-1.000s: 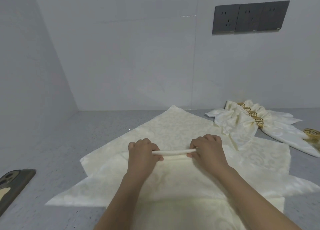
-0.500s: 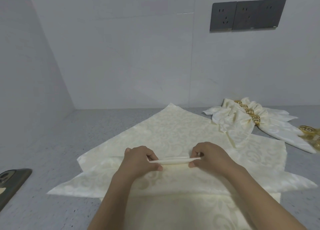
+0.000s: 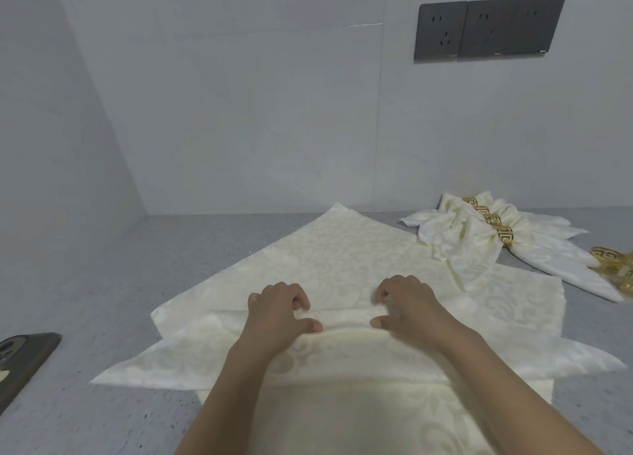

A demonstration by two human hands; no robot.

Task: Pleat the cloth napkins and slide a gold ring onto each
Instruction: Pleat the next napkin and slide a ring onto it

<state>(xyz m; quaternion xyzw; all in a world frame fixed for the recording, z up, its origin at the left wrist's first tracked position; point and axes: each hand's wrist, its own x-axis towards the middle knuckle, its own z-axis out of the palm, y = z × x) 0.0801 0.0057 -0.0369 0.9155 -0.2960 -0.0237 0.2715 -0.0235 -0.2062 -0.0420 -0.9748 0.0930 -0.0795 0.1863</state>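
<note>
A cream patterned napkin point(image 3: 342, 259) lies spread on the grey counter on top of other flat napkins. My left hand point(image 3: 277, 312) and my right hand point(image 3: 407, 309) sit side by side on its middle, fingers curled, each pinching a low fold of the cloth between thumb and fingers. The fold runs across between the two hands. At the back right lie several pleated napkins point(image 3: 469, 235), each with a gold ring point(image 3: 503, 233) round its middle. Loose gold rings point(image 3: 608, 256) lie at the far right edge.
A dark phone point(image 3: 24, 355) lies at the left edge of the counter point(image 3: 171, 249). White walls close the left side and back. A dark socket panel point(image 3: 486, 26) is on the back wall.
The raised pleat held up between my hands has been laid down onto the cloth. Both hands have moved slightly forward and now pinch a low fold.
</note>
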